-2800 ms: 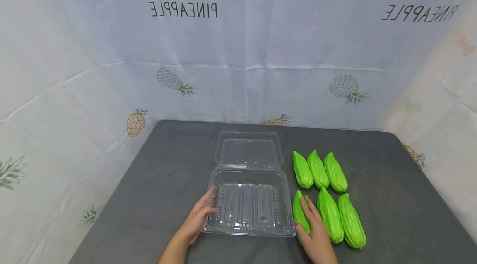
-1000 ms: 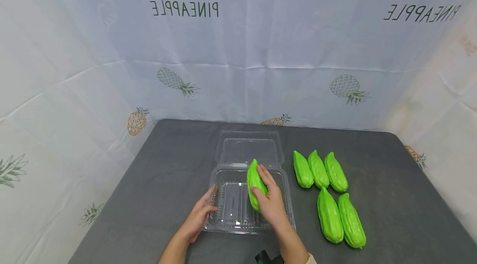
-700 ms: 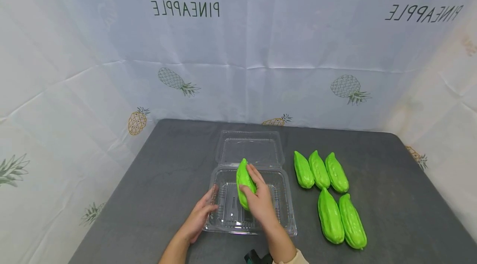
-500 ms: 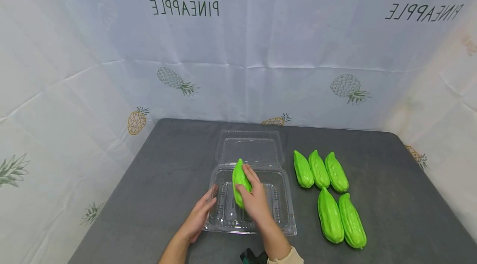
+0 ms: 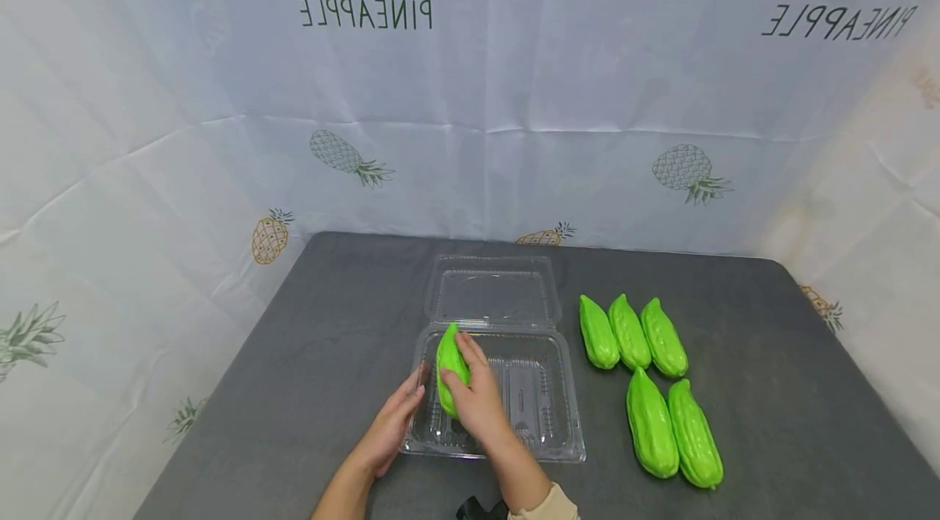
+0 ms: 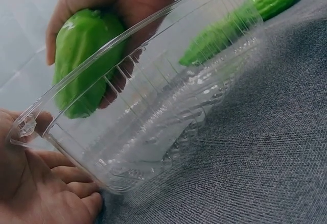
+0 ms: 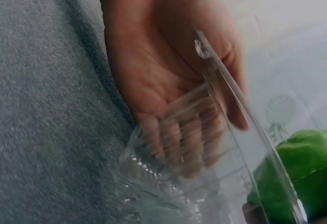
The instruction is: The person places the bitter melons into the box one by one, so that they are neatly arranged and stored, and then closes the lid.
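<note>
A clear plastic clamshell container (image 5: 507, 446) lies with its lid (image 5: 492, 291) folded back. My left hand (image 5: 389, 430) holds its left side, fingers outside the wall and thumb at the rim. Seen from the right wrist, that palm (image 7: 153, 55) faces the wall. My right hand (image 5: 481, 402) grips a bright green bitter melon (image 5: 450, 365), thumb on one side and fingers on the other, over the left part of the base. In the left wrist view this bitter melon (image 6: 84, 55) shows behind the rim, its far side hidden in the palm.
Several more bitter melons lie right of the container, a row of three (image 5: 628, 332) behind and two (image 5: 652, 426) nearer. The dark grey tabletop (image 5: 330, 316) ends at a pineapple-print curtain (image 5: 470, 177). A dark device (image 5: 481, 508) sits near my right wrist.
My right hand took the nearest-left bitter melon from the front row, brought it left over the container, and now has it farther left and lower. My left hand stays at the container's side.
</note>
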`<move>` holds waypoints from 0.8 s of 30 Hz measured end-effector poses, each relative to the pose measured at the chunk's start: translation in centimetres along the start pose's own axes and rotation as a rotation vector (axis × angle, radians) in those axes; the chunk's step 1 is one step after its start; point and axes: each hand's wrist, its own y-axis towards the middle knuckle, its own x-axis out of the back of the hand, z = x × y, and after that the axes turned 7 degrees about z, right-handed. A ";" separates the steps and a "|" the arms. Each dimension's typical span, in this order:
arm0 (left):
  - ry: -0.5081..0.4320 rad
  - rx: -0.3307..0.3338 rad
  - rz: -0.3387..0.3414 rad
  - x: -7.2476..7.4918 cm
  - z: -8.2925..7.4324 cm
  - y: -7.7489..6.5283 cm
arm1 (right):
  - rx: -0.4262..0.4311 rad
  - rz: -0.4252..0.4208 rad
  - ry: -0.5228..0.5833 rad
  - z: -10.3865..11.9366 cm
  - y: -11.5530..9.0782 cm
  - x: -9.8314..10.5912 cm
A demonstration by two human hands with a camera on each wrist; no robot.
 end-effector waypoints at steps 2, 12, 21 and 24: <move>0.006 0.008 -0.011 -0.1 -0.1 0.0 | -0.007 0.009 0.005 0.0 0.0 -0.2; 0.012 0.021 -0.022 -0.2 -0.2 -0.2 | -0.014 0.110 0.004 -0.4 -0.3 -1.5; 0.014 -0.001 0.036 0.0 0.1 0.0 | -0.022 0.173 -0.084 -0.8 -0.5 -1.9; 0.011 -0.009 0.050 0.0 0.2 0.0 | -0.056 0.220 -0.129 -0.9 -0.6 -1.9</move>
